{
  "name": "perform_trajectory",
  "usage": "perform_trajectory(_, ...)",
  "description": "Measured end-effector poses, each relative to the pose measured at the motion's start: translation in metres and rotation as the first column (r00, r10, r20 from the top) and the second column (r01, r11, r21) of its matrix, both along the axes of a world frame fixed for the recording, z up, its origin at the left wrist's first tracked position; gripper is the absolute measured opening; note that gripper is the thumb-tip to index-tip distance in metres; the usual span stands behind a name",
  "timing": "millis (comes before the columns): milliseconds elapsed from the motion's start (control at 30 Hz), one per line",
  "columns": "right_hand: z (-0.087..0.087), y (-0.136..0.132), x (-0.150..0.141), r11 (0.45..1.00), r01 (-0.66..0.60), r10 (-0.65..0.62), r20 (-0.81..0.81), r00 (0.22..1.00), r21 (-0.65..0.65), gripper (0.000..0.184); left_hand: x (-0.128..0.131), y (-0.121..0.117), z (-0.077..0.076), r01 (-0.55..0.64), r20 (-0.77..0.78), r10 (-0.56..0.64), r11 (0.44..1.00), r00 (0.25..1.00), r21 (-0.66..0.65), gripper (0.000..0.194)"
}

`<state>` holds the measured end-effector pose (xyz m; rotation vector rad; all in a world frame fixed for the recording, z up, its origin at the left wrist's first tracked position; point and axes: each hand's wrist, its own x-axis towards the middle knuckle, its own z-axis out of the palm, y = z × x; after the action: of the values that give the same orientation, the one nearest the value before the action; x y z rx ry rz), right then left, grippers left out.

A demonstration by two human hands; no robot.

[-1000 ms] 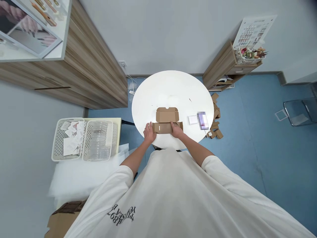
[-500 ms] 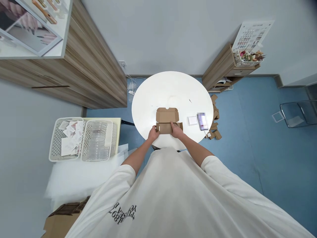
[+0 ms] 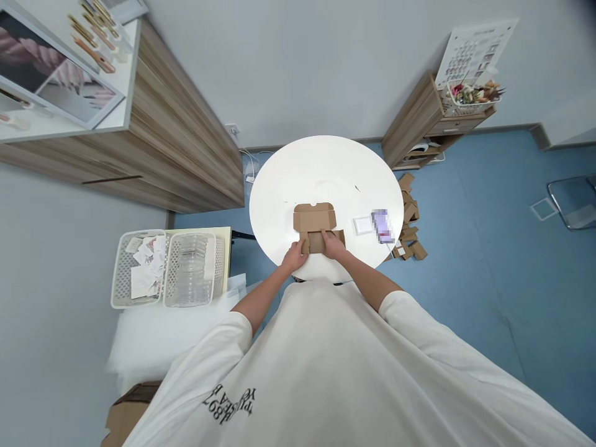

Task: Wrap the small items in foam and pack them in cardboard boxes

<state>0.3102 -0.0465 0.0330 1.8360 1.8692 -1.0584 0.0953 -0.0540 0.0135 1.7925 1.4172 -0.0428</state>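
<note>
A small brown cardboard box (image 3: 315,220) lies on the white oval table (image 3: 326,167), its lid laid back away from me with side flaps spread. At the box's left end, my left hand (image 3: 295,256) is closed on the end flap, which bends inward. My right hand (image 3: 333,244) grips the near wall toward the right, with a finger or thumb reaching into the box. The fingertips of both hands are partly hidden. Just right of the box sits a flat white square item (image 3: 363,225), and beside that a purple, blurred-out object (image 3: 382,226).
Several folded brown boxes (image 3: 410,223) lie on the floor right of the table. To the left, white baskets hold paper packets (image 3: 148,267) and clear plastic cases (image 3: 192,270). A wooden cabinet (image 3: 186,118) stands back left; a smaller one (image 3: 419,118) stands back right.
My left hand has shifted right and pushed the box's left end flap inward. The right hand stays at nearly the same spot. The camera view has tilted slightly.
</note>
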Motion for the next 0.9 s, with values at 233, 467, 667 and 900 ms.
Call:
perform_trajectory(233,-0.001,-0.001,0.002,1.0,-0.006,0.007,-0.01,1.0,0.029,0.109,0.006,0.004,0.013,0.28,-0.301,-0.263,0.96,0.917,0.013,0.048)
perform_trajectory(467,-0.003,-0.002,0.003,1.0,-0.005,0.005,-0.002,1.0,0.023,0.107,0.011,0.004,0.013,0.514,-0.482,-0.407,0.85,0.776,0.111,0.036)
perform_trajectory(667,-0.001,-0.002,0.004,1.0,-0.011,0.011,-0.003,1.0,0.005,0.104,0.019,0.006,0.013,0.547,-0.546,-0.413,0.831,0.729,0.103,0.036)
perform_trajectory(900,0.001,-0.002,0.004,1.0,-0.019,0.019,0.006,1.0,-0.008,0.103,0.016,0.008,0.015,0.462,-0.498,-0.315,0.863,0.808,0.205,0.049)
